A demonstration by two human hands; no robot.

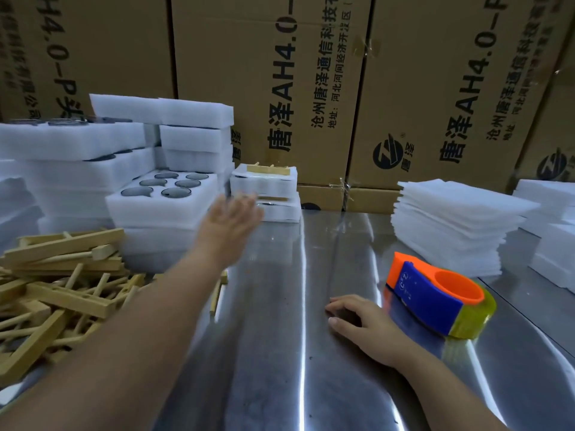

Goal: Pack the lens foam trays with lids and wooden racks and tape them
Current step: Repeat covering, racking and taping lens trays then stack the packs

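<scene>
The left hand point(228, 219) reaches out over the steel bench point(280, 306), fingers spread wide and holding nothing, blurred, near the foam tray point(161, 197) of dark lenses atop a stack at left. The right hand point(364, 321) rests on the bench, fingers loosely curled and empty, just beside the orange-and-blue tape dispenser point(435, 293). Wooden racks point(62, 275) lie heaped at far left; foam lids point(451, 222) are stacked at right.

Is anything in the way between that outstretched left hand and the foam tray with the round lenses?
Nothing visible does. The open left hand is just right of the foam tray, nothing between them; the wooden racks lie nearer, off to the left.
</scene>
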